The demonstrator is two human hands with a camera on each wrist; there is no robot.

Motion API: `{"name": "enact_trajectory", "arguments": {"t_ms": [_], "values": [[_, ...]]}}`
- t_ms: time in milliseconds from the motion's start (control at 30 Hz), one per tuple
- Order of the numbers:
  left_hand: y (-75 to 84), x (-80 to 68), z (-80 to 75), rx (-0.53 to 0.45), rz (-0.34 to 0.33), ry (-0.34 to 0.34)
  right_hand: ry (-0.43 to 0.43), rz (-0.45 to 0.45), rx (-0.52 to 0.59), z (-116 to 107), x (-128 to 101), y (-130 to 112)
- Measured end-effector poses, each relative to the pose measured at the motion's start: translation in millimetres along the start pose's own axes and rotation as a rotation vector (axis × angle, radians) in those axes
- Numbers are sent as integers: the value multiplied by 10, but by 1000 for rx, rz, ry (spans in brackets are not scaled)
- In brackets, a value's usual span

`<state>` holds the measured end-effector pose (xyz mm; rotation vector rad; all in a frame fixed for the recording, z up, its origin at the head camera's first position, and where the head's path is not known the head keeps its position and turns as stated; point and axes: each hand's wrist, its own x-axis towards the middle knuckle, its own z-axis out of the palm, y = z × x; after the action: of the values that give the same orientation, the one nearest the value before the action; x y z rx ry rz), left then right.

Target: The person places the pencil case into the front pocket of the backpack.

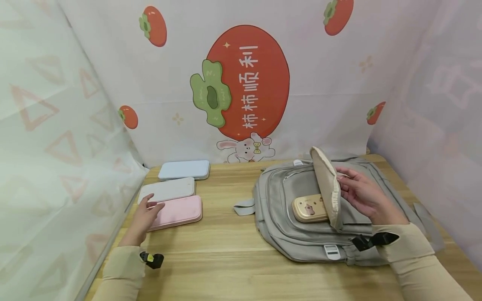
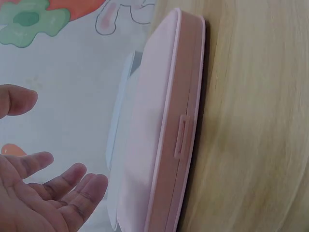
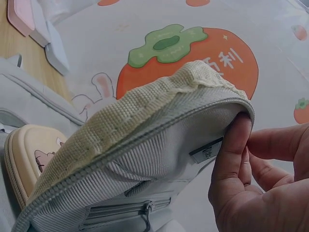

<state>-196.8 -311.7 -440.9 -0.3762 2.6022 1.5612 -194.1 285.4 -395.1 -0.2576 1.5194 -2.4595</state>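
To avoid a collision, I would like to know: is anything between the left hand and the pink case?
Nothing visible stands between the left hand and the pink case; the white case lies beyond the pink one.

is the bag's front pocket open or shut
Open: the right hand holds its flap up, and the right wrist view shows zip teeth exposed along the flap's edge.

The left hand (image 1: 141,219) has loosely parted fingers (image 2: 90,192), while the right hand (image 1: 363,196) pinches.
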Motion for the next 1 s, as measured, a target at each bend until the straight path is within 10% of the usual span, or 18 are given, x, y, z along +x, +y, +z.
{"name": "enact_trajectory", "arguments": {"t_ms": [1000], "values": [[-528, 211, -403, 188, -75, -101, 29, 14, 13, -15, -17, 22]]}}
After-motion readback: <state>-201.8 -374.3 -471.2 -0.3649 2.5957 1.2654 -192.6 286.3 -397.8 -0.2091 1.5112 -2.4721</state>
